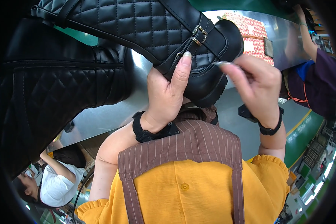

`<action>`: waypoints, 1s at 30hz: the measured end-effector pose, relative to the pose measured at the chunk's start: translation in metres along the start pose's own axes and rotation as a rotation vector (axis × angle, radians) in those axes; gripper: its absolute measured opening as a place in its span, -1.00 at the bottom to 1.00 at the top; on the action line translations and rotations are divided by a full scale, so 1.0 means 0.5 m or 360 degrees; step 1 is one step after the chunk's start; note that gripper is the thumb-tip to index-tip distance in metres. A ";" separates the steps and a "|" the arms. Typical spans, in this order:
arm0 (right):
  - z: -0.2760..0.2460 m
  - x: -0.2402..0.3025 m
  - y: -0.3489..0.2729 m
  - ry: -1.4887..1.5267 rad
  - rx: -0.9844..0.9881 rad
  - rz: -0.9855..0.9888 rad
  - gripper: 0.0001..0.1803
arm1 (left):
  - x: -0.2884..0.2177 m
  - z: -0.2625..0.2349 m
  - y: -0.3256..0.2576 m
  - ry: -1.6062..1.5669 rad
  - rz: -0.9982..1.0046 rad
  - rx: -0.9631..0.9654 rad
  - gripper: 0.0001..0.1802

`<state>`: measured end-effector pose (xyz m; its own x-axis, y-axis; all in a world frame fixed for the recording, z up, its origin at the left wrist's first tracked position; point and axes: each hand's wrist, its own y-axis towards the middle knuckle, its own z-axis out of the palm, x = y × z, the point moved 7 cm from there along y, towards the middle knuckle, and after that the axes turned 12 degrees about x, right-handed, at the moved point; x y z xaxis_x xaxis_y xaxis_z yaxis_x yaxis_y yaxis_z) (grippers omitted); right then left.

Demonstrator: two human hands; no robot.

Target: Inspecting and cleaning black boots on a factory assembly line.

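Observation:
A black quilted boot (138, 28) lies across the top middle, its tall shaft reaching to the upper left. Straps with a metal buckle (199, 35) cross its ankle. My left hand (166, 91) is closed round the boot from below, thumb laid up against the strap; its other fingers are hidden under the boot. Beside the boot's foot, my right hand (257, 82) has its fingers curled, thumb and forefinger close together and slightly blurred. Whatever the fingertips pinch is too small to make out. A second black quilted boot (63, 82) lies at the left.
A shiny metal table (115, 115) runs under the boots. On it, a sheet of red round stickers (246, 26) carries a small dark block (268, 47). A person in dark purple (317, 82) stands at the right; another in a white top (59, 183) is at the lower left.

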<state>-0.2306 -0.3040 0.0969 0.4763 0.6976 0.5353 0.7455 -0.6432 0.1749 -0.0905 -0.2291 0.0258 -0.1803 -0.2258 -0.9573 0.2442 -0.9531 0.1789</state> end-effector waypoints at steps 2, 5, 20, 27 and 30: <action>-0.034 -0.026 -0.014 -0.0019 -0.0128 0.0189 -0.74 | -0.003 -0.006 -0.001 -0.0007 -0.0001 -0.0016 -0.68; -0.081 -0.078 -0.025 -0.0194 -0.0381 0.0252 -0.73 | -0.003 -0.004 0.000 0.0070 -0.0056 0.0107 -0.67; -0.085 -0.634 0.024 -0.0701 0.0150 0.0510 -0.60 | -0.032 -0.026 -0.018 0.0140 -0.0098 -0.0039 -0.58; -0.089 -0.620 0.008 -0.0626 0.0096 0.0576 -0.58 | 0.004 -0.032 -0.016 0.0025 -0.0177 0.0012 -0.59; -0.104 -0.604 0.008 -0.0629 0.0002 0.0584 -0.58 | 0.002 -0.031 -0.018 0.0168 -0.0151 0.0040 -0.56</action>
<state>-0.3957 -0.5335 -0.0213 0.8443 0.4932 0.2094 0.4979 -0.8666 0.0335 -0.0783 -0.2175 0.0197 -0.1001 -0.1133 -0.9885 0.2063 -0.9743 0.0908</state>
